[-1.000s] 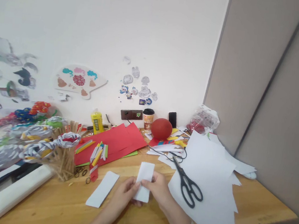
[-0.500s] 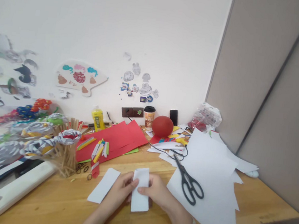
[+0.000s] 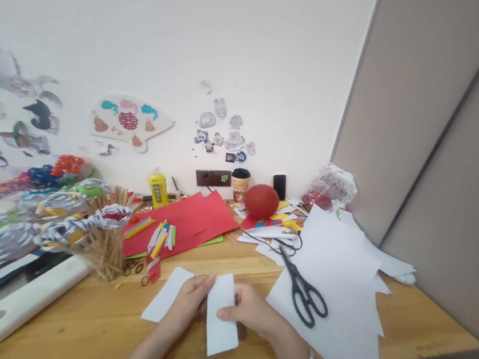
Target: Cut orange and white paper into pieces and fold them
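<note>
A narrow white paper piece [image 3: 221, 321] is held between both hands above the wooden table [image 3: 93, 324]. My left hand [image 3: 191, 301] pinches its upper left edge, with the thumb near the top corner. From the right, my right hand [image 3: 250, 310] grips the paper, its thumb lying across the front and the fingers hidden behind. Another white paper strip [image 3: 168, 293] lies on the table, partly behind my left hand. Black scissors [image 3: 302, 290] rest on large white sheets [image 3: 341, 272] at the right.
Red sheets [image 3: 192, 217] with small folded strips lie behind the hands. A red ball-shaped object [image 3: 262, 201], a lidded cup [image 3: 239, 186] and a yellow bottle [image 3: 158, 189] stand near the wall. Wooden sticks [image 3: 105, 251] and a long white tool [image 3: 27, 299] are at the left.
The held paper has tilted, its top leaning left and its lower end reaching nearer to me. My left thumb has moved up and off its face towards the upper left edge.
</note>
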`<move>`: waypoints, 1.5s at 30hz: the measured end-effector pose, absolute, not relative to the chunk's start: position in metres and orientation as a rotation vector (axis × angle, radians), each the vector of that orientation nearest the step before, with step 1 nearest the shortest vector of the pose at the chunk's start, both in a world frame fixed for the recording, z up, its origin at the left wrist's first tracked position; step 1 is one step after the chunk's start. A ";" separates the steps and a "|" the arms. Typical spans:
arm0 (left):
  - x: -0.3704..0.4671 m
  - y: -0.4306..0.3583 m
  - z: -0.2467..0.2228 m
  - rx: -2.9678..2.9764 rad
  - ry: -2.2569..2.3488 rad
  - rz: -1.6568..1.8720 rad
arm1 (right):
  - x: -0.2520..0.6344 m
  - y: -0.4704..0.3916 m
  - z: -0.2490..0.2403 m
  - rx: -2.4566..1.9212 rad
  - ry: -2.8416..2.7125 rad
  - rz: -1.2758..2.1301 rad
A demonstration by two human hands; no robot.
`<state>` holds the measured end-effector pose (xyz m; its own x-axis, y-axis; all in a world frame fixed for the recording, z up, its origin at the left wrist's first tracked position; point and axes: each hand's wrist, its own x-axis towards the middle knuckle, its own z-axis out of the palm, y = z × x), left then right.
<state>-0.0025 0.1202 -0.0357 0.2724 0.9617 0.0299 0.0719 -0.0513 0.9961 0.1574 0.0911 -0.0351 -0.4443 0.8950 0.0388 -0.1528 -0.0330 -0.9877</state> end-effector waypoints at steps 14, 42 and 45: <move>0.009 0.116 -0.036 1.508 1.192 1.133 | 0.144 0.092 -0.040 -1.265 -1.555 0.759; 0.011 0.108 -0.029 1.398 1.229 1.084 | 0.158 0.079 -0.032 -1.144 -1.419 1.049; 0.016 0.102 -0.031 1.369 1.199 0.895 | 0.160 0.076 -0.029 -1.156 -1.501 0.945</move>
<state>0.0160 0.1016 -0.0305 0.2158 0.9712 -0.1009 0.1795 0.0622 0.9818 0.1605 0.0757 -0.0295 -0.0663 0.9696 0.2354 0.2067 0.2441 -0.9475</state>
